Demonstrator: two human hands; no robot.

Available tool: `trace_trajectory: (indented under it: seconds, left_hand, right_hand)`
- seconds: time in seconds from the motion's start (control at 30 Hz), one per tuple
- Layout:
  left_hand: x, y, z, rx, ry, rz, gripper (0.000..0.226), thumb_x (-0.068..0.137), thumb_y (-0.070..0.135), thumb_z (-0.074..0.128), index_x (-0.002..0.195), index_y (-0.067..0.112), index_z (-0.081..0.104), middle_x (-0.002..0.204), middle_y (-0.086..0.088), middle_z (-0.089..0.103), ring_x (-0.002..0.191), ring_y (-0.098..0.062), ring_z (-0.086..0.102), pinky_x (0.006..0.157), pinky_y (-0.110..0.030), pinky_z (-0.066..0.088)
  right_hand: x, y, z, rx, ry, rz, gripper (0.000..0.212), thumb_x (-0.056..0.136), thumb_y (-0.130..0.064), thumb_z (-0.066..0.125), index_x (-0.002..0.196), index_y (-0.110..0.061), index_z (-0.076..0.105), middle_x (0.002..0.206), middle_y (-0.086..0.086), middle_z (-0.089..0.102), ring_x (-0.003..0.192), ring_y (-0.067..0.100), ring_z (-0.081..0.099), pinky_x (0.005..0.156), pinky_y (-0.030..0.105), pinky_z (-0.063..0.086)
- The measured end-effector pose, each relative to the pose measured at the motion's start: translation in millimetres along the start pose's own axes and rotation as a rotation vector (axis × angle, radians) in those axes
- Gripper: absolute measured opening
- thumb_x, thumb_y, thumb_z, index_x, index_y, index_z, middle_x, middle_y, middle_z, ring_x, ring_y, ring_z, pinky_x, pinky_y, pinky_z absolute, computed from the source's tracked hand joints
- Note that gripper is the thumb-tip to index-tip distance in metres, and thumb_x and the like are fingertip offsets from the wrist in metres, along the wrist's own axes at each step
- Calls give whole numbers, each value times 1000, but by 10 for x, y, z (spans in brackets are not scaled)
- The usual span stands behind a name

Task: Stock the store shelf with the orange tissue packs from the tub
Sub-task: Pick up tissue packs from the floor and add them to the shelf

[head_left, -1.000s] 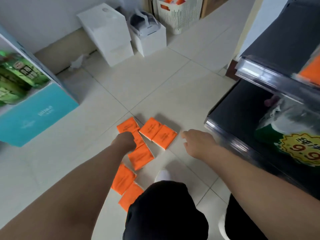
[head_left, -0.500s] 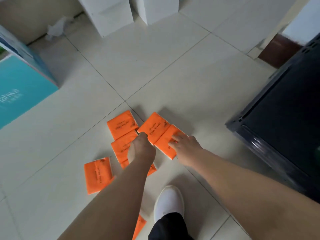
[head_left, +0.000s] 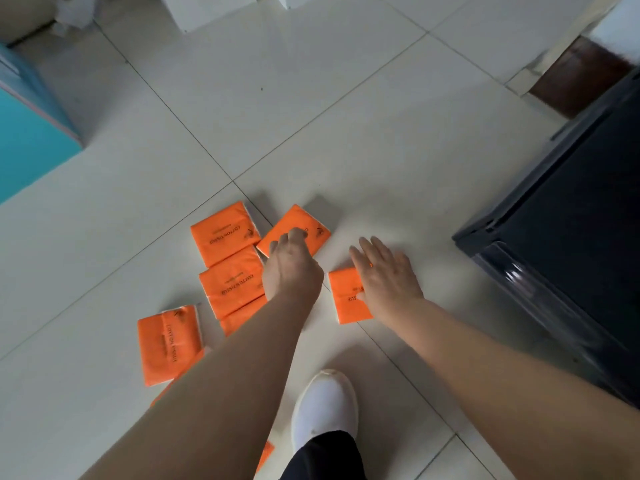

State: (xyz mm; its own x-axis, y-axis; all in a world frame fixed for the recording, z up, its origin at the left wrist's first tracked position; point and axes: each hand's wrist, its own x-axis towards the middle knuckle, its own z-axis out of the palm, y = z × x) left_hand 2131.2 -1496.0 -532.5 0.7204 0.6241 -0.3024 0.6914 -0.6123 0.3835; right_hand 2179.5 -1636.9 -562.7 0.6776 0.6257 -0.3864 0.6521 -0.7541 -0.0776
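Several orange tissue packs lie scattered on the tiled floor. My left hand (head_left: 291,268) reaches down with curled fingers over the near edge of one tilted pack (head_left: 304,225). My right hand (head_left: 388,275) lies flat with straight fingers on another pack (head_left: 346,299), which sits apart to the right. More packs lie to the left: one (head_left: 223,233), one (head_left: 232,285) and one (head_left: 168,344); others are partly hidden under my left forearm. The dark store shelf (head_left: 571,237) stands at the right. No tub is in view.
A teal box (head_left: 27,140) stands at the left edge. White boxes (head_left: 207,8) and crumpled paper (head_left: 72,12) are at the top. My white shoe (head_left: 325,407) is just below the packs. Bare floor tiles (head_left: 311,116) stretch beyond them.
My right hand has slid one pack toward me, away from the tilted pack it lay beside. My left hand moved up onto the tilted pack. The view has tipped further down.
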Motion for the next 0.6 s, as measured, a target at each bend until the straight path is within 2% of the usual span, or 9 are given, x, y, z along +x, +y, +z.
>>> trace_trajectory:
  seconds: [0.03,0.07,0.13,0.2,0.27,0.33,0.43,0.5,0.6]
  left_hand:
    - [11,-27,-6,11,1,-3,48,85,-1,45,130,17,49,128,-4,53,122,-24,44,90,-38,44]
    - [27,-62,-10,25,5,-15,49,85,-1,45,130,17,48,129,-3,52,122,-23,44,88,-38,44]
    - [82,-122,-15,73,13,-40,48,84,-1,46,129,16,46,128,-4,51,121,-24,43,84,-37,44]
    - [167,-140,2,142,-13,-62,43,86,2,48,127,13,44,128,-6,49,121,-26,42,83,-38,44]
    - [275,-134,2,204,-50,-89,38,88,7,52,125,12,42,129,-7,47,123,-26,40,86,-39,44]
    - [359,-117,14,230,-83,-140,38,88,11,56,124,12,42,130,-6,47,125,-27,40,88,-40,45]
    - [348,-97,36,289,-149,-189,53,85,21,67,129,10,38,133,-9,46,126,-29,39,92,-39,44]
    - [284,-82,77,362,-204,-154,73,78,34,75,134,9,37,134,-9,43,126,-28,39,93,-37,43]
    - [224,-68,130,473,-241,-90,78,69,49,78,130,14,45,132,-5,41,125,-27,34,94,-36,39]
  right_hand:
    - [44,8,-19,-26,-95,6,68,88,-34,62,145,-17,30,157,7,16,146,23,10,110,43,21]
    - [53,14,-30,-47,-153,24,67,86,-40,63,142,-17,34,154,7,23,145,23,14,109,42,22]
    - [-12,32,-42,-10,-167,91,63,79,-46,68,129,-17,43,134,5,48,130,25,39,100,39,30]
    - [-154,71,-66,68,-146,156,56,78,-47,70,117,-18,43,114,3,60,110,25,55,90,37,35]
    - [-280,122,-61,116,-42,179,47,82,-45,67,112,-18,42,109,1,60,105,24,57,85,37,37]
    - [-387,168,-54,149,51,192,42,85,-38,64,117,-20,42,113,-1,57,109,23,53,85,38,38]
    - [-459,183,11,131,102,179,45,84,-29,65,124,-21,47,115,1,55,110,25,50,82,38,40]
    - [-477,177,48,114,135,175,37,78,-23,70,112,-20,56,104,3,57,101,27,53,76,38,42]
    - [-506,164,54,162,149,181,33,73,-18,71,102,-18,57,97,4,58,93,28,56,75,38,44]
